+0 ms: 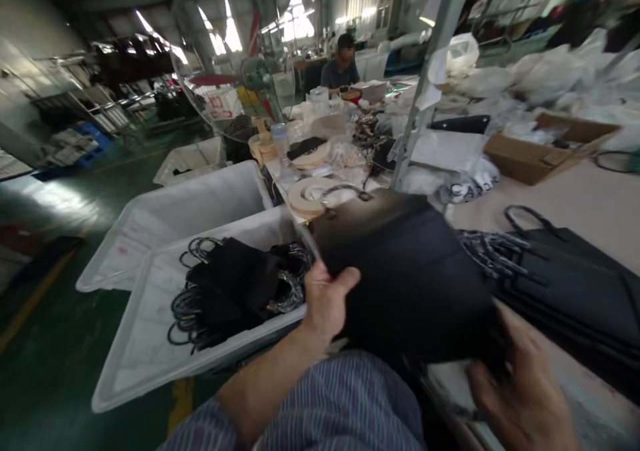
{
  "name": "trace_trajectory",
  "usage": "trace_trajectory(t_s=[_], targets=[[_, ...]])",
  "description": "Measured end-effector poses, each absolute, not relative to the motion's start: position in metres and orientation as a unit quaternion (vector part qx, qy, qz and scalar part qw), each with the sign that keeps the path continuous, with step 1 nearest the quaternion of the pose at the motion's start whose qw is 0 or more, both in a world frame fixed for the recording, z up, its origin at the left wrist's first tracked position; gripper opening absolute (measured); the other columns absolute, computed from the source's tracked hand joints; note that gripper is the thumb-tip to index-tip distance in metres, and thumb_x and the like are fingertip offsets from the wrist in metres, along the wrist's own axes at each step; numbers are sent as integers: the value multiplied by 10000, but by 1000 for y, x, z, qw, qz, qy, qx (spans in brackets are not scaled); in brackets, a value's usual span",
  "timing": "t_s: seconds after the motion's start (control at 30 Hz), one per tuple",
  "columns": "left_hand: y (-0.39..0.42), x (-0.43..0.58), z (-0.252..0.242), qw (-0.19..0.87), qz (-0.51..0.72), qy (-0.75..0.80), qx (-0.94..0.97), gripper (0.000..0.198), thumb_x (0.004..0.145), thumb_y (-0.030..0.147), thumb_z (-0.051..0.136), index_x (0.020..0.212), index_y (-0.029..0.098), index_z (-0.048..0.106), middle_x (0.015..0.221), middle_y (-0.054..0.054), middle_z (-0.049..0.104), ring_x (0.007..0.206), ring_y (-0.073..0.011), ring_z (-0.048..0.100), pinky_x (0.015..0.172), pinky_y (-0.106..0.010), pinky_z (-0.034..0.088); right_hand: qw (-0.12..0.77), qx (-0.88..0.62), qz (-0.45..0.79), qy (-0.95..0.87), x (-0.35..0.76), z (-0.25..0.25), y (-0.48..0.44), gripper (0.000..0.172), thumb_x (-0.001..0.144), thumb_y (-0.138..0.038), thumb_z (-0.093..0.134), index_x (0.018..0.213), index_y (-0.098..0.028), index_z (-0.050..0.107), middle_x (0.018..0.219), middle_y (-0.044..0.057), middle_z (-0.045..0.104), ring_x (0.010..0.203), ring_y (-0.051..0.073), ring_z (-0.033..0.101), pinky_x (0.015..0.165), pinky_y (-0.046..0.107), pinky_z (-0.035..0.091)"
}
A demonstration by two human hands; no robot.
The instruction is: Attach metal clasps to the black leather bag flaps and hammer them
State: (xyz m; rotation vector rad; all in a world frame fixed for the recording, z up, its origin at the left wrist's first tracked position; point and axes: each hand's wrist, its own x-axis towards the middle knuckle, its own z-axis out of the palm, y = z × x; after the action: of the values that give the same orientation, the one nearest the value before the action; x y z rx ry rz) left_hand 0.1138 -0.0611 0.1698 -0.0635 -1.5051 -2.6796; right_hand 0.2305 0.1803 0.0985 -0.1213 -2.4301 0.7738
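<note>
A flat black handbag (410, 278) is held up in front of me, tilted, with a thin handle at its far edge. My left hand (325, 298) grips its left edge, thumb lying on the near face. On the opposite side, my right hand (525, 378) is closed round the lower right corner, somewhat blurred, its fingertips partly hidden. More black handbags (575, 284) with dark patterned handles lie stacked on the table to the right. A white plastic bin (145, 331) at my left contains a pile of similar black bags (230, 284).
Behind that bin stands another white bin (185, 198). Rolls of pale tape (305, 196) and a metal post (425, 78) are at the table's edge. Farther back are a cardboard box (545, 148), plastic bags, a fan (256, 74) and a seated person (340, 68).
</note>
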Motion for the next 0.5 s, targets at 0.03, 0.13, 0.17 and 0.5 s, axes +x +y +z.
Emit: trace_trajectory(t_s=[0.03,0.13,0.17,0.5], targets=[[-98,108,172,90,-871,-483,23,425,683,315,886,1042,172,708,1029,-73,774,961,-217,720,977,-404,558,294,8,289,-911,204,117,152,748,858,-222,504,1579,-257,308,1442,168,491,1328,378,502,1024,609,492],[-205,81,159,242,-824,-495,135,439,658,286,890,1030,179,683,1031,-45,770,978,-190,716,1019,-383,531,262,141,297,-907,142,152,64,652,892,-113,441,1532,-212,369,1521,154,425,1373,307,474,1080,521,490],[-236,71,150,271,-799,-506,177,395,696,285,862,1029,185,674,1045,-35,766,995,-180,710,1024,-374,526,251,162,292,-909,130,156,39,633,894,-89,428,1518,-188,383,1536,166,410,1378,305,465,1078,509,491],[-364,57,24,124,-519,-695,482,222,957,305,654,1091,129,640,958,-48,680,799,-158,679,703,-316,594,172,159,247,-940,192,41,21,417,961,-211,487,1378,-213,507,1420,142,549,1251,301,567,999,483,527]])
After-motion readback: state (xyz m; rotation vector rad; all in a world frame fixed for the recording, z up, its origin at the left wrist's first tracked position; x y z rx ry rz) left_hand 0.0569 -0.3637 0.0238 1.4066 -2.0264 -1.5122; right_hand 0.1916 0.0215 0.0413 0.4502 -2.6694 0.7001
